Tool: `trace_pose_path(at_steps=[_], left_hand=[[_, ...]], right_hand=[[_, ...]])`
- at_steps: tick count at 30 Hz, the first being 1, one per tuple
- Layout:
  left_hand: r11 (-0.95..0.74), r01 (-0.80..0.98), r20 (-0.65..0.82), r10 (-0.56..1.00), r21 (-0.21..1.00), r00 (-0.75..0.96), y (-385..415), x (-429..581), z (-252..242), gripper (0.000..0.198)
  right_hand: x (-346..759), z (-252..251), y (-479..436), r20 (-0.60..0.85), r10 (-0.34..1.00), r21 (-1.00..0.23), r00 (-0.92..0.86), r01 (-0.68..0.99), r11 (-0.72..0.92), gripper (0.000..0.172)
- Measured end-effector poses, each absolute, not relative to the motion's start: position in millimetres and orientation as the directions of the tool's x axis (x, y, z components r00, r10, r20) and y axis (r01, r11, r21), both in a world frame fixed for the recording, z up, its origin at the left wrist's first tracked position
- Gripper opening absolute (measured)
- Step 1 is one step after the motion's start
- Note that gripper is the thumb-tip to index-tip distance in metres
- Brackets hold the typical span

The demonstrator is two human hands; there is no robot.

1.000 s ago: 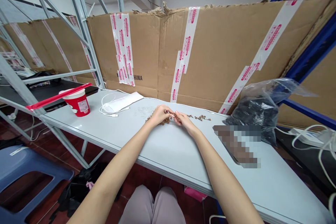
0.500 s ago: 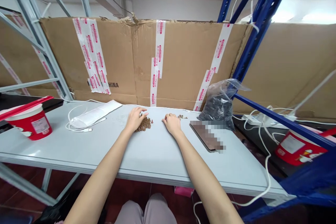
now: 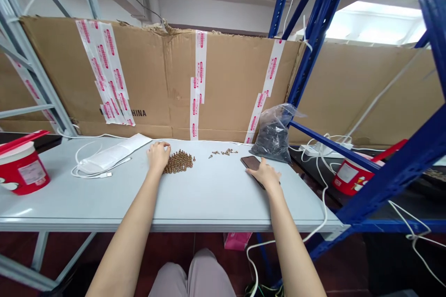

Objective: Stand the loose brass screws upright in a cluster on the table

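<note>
My left hand [image 3: 159, 155] rests on the table at the left edge of a pile of small brass-coloured pieces [image 3: 180, 161] that look like screws. Its fingers are loosely bent, the thumb stands apart, and I see nothing held. A smaller scatter of similar pieces [image 3: 228, 151] lies farther right, near the back edge. My right hand [image 3: 265, 175] is over a dark phone [image 3: 250, 162], thumb and fingers spread across it. The hand covers the phone's lower right part, and no firm grip shows.
A clear bag of dark contents [image 3: 273, 134] stands behind the phone. At the left lie a white sleeve [image 3: 108, 155] with a cable and a red tub [image 3: 24, 169]. Cardboard [image 3: 230, 88] walls the back; a blue frame post [image 3: 310, 55] rises at the right.
My right hand has moved right, from the small scatter onto the phone. My left hand has drawn left off the pile, uncovering more of it. The camera view has shifted right.
</note>
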State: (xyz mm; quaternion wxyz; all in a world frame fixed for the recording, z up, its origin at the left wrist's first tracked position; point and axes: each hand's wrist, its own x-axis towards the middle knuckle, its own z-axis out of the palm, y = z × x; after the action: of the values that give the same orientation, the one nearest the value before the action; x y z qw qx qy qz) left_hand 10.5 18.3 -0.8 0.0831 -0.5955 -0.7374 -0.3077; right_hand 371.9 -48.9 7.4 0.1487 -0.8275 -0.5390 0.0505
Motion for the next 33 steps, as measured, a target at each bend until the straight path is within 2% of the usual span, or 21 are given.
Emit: trace_pose_path(at_steps=[4, 12, 24, 29, 33], left_hand=[[0.091, 0.929, 0.498, 0.823, 0.359, -0.273, 16, 12, -1, 0.027], [0.103, 0.927, 0.48, 0.832, 0.359, -0.278, 12, 16, -1, 0.026], [0.145, 0.908, 0.471, 0.816, 0.393, -0.335, 9, 15, -2, 0.026], [0.164, 0.914, 0.469, 0.817, 0.371, -0.337, 5, 10, -4, 0.027], [0.225, 0.91, 0.442, 0.817, 0.349, -0.371, 3, -13, -9, 0.024]], right_hand=[[376, -1, -51, 0.123, 0.913, -0.289, 0.388, 0.894, -0.341, 0.072], [367, -7, -50, 0.181, 0.871, -0.375, 0.457, 0.851, -0.368, 0.062], [376, -13, -44, 0.225, 0.863, -0.382, 0.453, 0.855, -0.35, 0.054], [374, -21, -47, 0.261, 0.863, -0.337, 0.432, 0.879, -0.338, 0.055], [368, -21, -52, 0.393, 0.844, -0.28, 0.365, 0.922, -0.268, 0.053]])
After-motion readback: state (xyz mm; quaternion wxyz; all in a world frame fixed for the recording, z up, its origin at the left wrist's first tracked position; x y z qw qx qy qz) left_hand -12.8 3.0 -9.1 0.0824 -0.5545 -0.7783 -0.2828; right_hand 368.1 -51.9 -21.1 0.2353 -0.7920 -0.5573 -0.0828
